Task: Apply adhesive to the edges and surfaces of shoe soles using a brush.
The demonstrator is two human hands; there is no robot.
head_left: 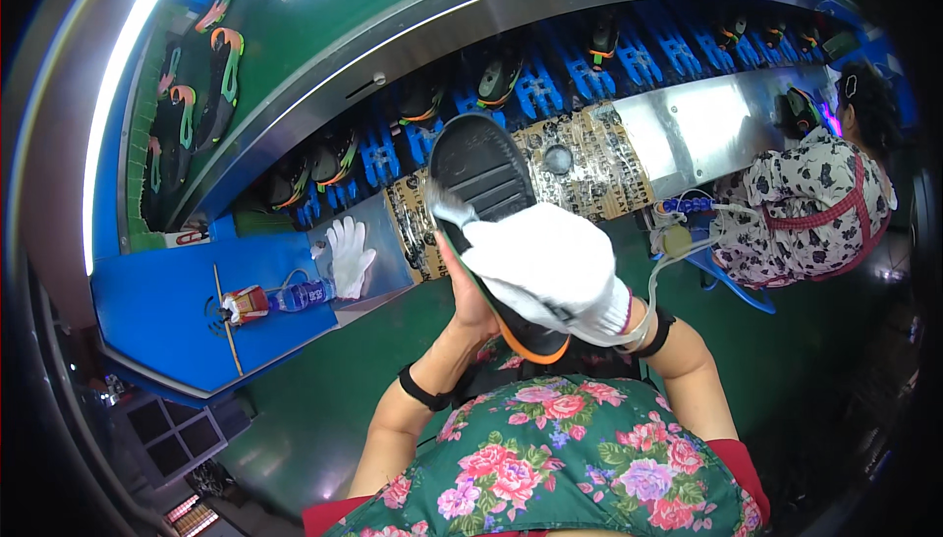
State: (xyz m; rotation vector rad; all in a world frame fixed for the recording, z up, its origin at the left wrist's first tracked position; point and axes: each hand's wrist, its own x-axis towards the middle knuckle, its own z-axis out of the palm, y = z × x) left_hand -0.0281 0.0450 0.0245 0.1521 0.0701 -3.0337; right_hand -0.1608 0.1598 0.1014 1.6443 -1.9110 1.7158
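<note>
A black shoe sole (479,159) with an orange edge at its near end is held up in front of me. My bare left hand (470,293) grips it along its left side, fingers wrapped underneath and mostly hidden. Over the sole, my right hand (552,262) wears a white knit glove and is closed on a small brush (452,209). The brush's pale tip is blurred and rests at the sole's left edge; its handle is hidden by the glove. A whitish hose (653,286) runs to my right wrist.
Beyond the sole stands a bench ledge covered in taped cardboard (599,159). Behind it, a row of blue racks (538,93) carries shoes. A blue side table (157,291) holds a bottle (303,294), with a white glove (350,257) nearby. Another person (805,208) sits at the right.
</note>
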